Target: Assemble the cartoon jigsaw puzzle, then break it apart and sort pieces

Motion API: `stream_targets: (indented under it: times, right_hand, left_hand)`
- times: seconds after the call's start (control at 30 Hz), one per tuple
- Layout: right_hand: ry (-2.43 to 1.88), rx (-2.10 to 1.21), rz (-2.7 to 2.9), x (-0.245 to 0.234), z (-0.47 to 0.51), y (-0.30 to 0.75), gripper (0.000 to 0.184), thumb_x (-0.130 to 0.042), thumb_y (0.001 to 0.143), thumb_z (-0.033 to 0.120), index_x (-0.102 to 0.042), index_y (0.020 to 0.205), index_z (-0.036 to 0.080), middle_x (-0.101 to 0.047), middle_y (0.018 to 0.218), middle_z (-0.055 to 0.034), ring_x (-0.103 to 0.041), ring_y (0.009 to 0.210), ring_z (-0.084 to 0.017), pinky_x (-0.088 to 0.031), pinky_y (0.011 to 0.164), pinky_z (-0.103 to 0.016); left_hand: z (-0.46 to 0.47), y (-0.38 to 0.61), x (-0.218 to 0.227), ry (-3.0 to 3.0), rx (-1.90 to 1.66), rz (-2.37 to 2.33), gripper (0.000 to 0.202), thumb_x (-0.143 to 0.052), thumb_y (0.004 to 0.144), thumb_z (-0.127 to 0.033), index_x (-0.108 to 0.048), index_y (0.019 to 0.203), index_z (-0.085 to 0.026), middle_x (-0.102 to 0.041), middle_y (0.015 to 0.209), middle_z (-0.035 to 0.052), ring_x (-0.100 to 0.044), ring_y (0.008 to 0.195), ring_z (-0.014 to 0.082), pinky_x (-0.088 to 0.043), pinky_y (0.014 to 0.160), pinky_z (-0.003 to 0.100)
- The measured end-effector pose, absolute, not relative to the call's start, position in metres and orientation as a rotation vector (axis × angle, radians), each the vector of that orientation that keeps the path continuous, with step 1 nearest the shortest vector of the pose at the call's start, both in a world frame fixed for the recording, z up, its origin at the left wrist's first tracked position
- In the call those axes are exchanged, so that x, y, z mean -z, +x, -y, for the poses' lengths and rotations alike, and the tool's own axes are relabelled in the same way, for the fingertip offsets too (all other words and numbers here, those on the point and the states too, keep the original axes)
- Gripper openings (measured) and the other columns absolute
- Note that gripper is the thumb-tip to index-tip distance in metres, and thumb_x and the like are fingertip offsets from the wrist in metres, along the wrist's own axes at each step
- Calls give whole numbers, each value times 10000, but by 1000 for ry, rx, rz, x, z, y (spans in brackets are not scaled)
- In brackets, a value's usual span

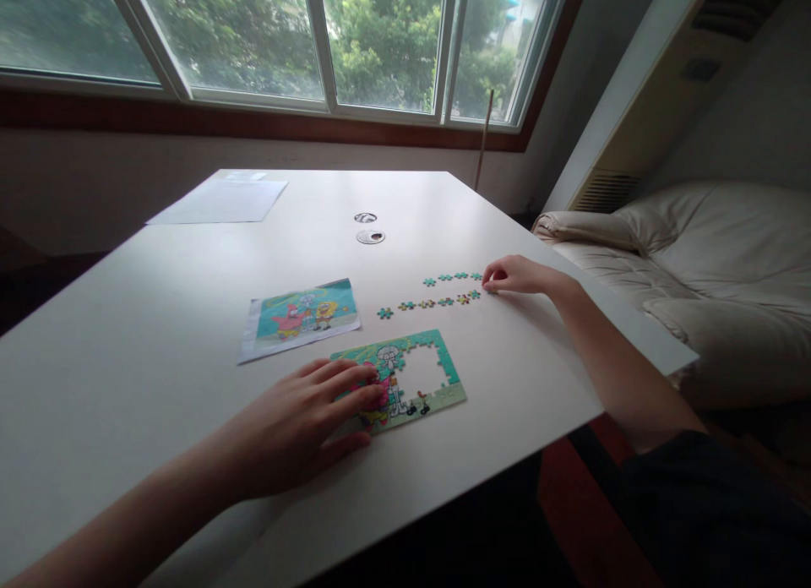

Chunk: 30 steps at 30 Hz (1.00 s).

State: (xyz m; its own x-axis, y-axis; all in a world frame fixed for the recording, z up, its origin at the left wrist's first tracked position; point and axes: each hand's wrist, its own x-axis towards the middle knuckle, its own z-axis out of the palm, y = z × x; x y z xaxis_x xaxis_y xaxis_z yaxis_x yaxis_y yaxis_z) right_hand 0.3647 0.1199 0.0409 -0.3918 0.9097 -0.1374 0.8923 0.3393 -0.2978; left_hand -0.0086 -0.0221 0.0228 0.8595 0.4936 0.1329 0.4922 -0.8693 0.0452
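Observation:
My left hand (304, 423) lies flat with fingers spread on the left part of a small cartoon jigsaw puzzle (423, 377) that has a white gap in its upper right. My right hand (516, 275) reaches to the far end of two rows of loose puzzle pieces (437, 301); its fingers are pinched together at a piece at the rows' right end, too small to make out. A printed reference picture (301, 318) with the same cartoon figures lies to the left of the puzzle.
The white table (158, 334) holds a sheet of paper (219, 201) at the far left and two round cable-hole covers (369, 236) in the middle. A cream sofa (710, 267) stands right of the table. Windows run along the far wall.

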Motion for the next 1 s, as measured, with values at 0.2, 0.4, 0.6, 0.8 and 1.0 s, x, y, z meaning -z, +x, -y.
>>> stream_targets:
  times: [0.2,0.4,0.6,0.8,1.0]
  right_hand:
    - [-1512,-585,2573,-34,-119,349,297,-599,663,387,-656,880,194,-591,715,-10,-534,649,-118,-368,580,-204]
    - [-1518,-619,2598,-29,-121,350,296,-595,662,401,-629,857,181,-589,757,-20,-522,678,-131,-373,590,-219]
    - [-1506,-633,2562,-32,-119,350,262,-610,652,335,-608,840,153,-596,786,-31,-509,687,-125,-377,598,-214]
    - [-1241,-855,2545,-39,-109,331,325,-543,747,353,-626,981,144,-633,763,-40,-529,673,-110,-384,615,-225]
    - [-1070,-1020,2323,-37,-97,307,293,-625,694,370,-650,861,130,-651,812,-54,-561,702,-114,-428,635,-241]
  left_hand:
    - [22,-8,-24,3009,-236,-799,383,-460,856,-370,-456,1228,-279,-547,1190,72,-532,1023,246,-449,855,399]
    - [22,-9,-23,3023,-209,-798,386,-457,859,-363,-447,1235,-274,-535,1204,75,-519,1035,249,-445,857,393]
    - [22,-8,-23,3018,-201,-804,387,-452,861,-367,-443,1236,-275,-535,1200,74,-518,1029,253,-441,856,404]
    - [22,-8,-23,3003,-207,-813,384,-452,858,-368,-454,1230,-273,-541,1189,78,-525,1015,249,-444,850,395]
    - [21,-9,-21,3006,-192,-809,392,-454,856,-365,-445,1235,-268,-529,1206,78,-510,1036,257,-438,859,404]
